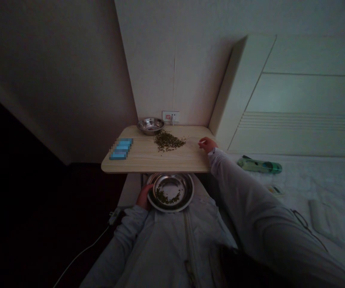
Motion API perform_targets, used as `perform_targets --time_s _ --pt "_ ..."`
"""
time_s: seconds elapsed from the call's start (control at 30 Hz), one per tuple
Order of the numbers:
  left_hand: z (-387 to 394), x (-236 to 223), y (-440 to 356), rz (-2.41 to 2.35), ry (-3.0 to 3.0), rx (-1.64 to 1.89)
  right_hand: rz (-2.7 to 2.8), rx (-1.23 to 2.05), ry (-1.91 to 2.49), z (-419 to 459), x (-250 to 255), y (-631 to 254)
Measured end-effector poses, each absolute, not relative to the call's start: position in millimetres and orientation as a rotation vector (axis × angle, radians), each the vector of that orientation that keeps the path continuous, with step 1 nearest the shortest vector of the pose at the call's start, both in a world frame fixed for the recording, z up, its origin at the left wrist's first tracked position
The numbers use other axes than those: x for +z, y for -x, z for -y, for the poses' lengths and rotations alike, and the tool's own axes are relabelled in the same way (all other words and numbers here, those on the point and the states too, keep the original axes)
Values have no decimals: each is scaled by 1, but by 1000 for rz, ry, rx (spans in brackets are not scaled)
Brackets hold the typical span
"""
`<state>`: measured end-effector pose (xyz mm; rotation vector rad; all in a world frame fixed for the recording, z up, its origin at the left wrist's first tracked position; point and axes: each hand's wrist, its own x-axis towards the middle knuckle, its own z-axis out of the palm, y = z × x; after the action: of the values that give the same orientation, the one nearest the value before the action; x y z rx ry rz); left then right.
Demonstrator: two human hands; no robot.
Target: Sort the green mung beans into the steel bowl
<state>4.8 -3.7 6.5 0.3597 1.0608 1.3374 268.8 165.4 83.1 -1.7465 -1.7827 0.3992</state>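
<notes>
My left hand grips the left rim of a shiny metal bowl, which is at my lap just below the table's front edge. Small green grains or beans lie in the bottom of this bowl. Over the right part of the small wooden table, my right hand has its fingers pinched together. A faint, pale, see-through piece seems to reach from those fingers toward the pile; its kind cannot be made out. The loose pile of green grains is spread on the tabletop, left of my right hand.
A second metal bowl stands at the back left of the wooden table. A blurred-out phone-like screen lies at the left. Behind is a wall socket with a plug. A green bottle lies on the bed at right.
</notes>
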Motion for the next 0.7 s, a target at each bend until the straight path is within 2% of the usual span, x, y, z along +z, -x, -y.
perform_targets --time_s 0.13,0.43,0.7 --pt "4 7 -5 -1075 -370 1328 1824 390 1676 -150 99 -275" --pt "3 4 -3 -1074 -386 1340 2304 -35 1786 -91 83 -272" --pt "1 0 -1 -1050 -397 1393 2449 -199 1838 -102 90 -261"
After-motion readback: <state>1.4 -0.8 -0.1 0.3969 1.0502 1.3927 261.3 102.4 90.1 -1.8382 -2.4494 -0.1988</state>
